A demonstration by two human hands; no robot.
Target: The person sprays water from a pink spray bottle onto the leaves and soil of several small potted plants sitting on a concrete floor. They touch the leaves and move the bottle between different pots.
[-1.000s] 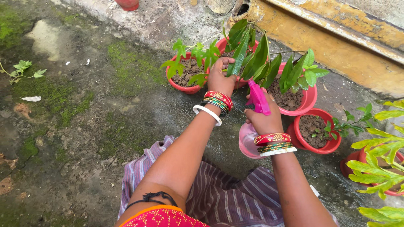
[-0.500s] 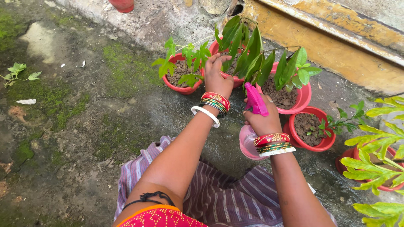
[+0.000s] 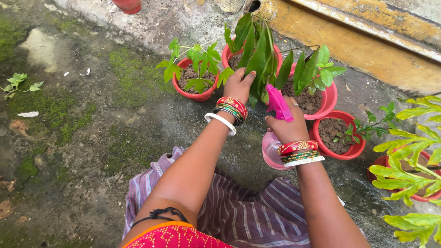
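Observation:
My left hand (image 3: 239, 85) holds the long green leaves of a plant (image 3: 257, 50) that grows in a red pot (image 3: 277, 51) near the wall. My right hand (image 3: 288, 126) grips a pink spray bottle (image 3: 274, 148), and its pink nozzle (image 3: 278, 104) points at those leaves from close by. Both wrists wear red, green and white bangles. A small leafy plant (image 3: 195, 62) in a red pot (image 3: 193, 95) stands just left of my left hand.
More red pots stand to the right: a wide one with soil (image 3: 327, 102), a smaller one (image 3: 342, 154) and one under yellow-green fronds (image 3: 406, 172). A yellow painted ledge (image 3: 367, 50) runs behind. The wet concrete ground (image 3: 92, 133) is mossy. Striped purple cloth (image 3: 248, 216) covers my lap.
My left hand has slid down from the small plant's pot side to take hold of the long leaves. The view shifted slightly left and down. My right hand keeps the bottle.

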